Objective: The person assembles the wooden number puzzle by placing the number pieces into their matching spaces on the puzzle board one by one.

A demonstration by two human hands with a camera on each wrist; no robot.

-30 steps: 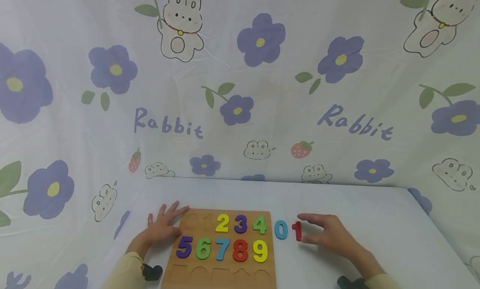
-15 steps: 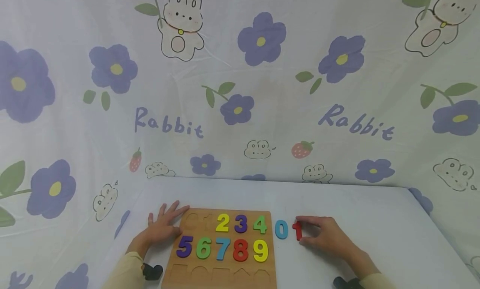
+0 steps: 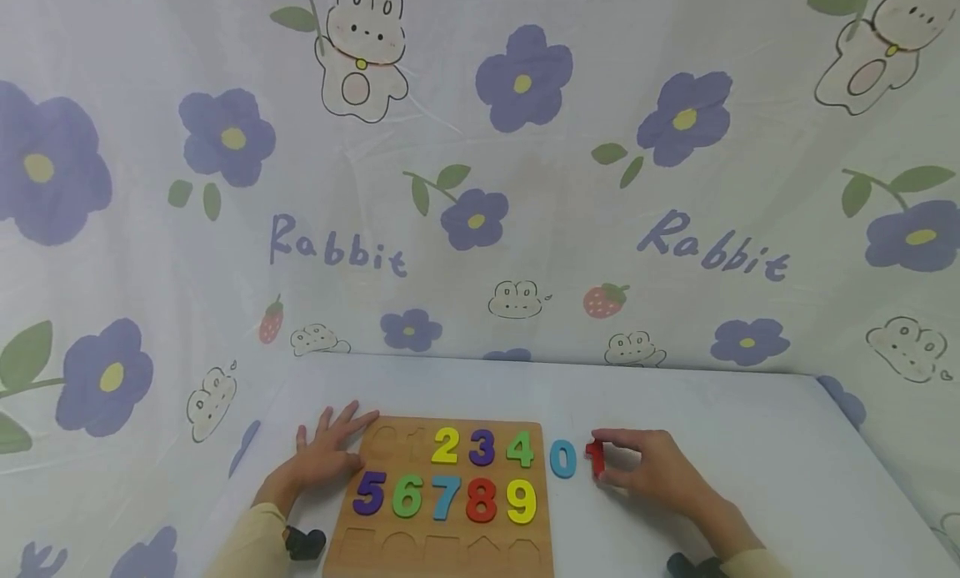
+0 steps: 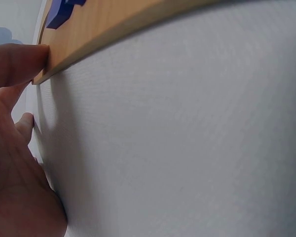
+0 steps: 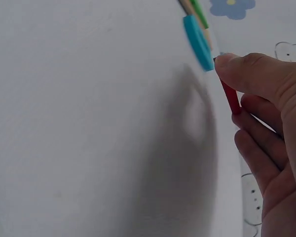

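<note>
My right hand (image 3: 660,469) pinches a red number 1 piece (image 3: 597,459) between thumb and fingers. In the right wrist view the red piece (image 5: 230,96) stands tilted above the white surface. Just left of it lies a blue number 0 (image 3: 562,459), beside the wooden number board (image 3: 442,540). On the board sit coloured numbers 2 to 9, while the 0 and 1 recesses at its upper left are bare. My left hand (image 3: 322,453) rests at the board's left edge with fingers spread, its thumb (image 4: 19,64) touching the edge in the left wrist view.
The board and pieces lie on a white table (image 3: 712,403). Behind it hangs a curtain (image 3: 570,186) printed with flowers and rabbits. A row of shape recesses runs along the board's near side. Dark wrist straps (image 3: 305,545) show at both sleeves.
The right fingers have closed on the red 1, which now looks tilted and slightly lifted. My left hand and the board have stayed in place.
</note>
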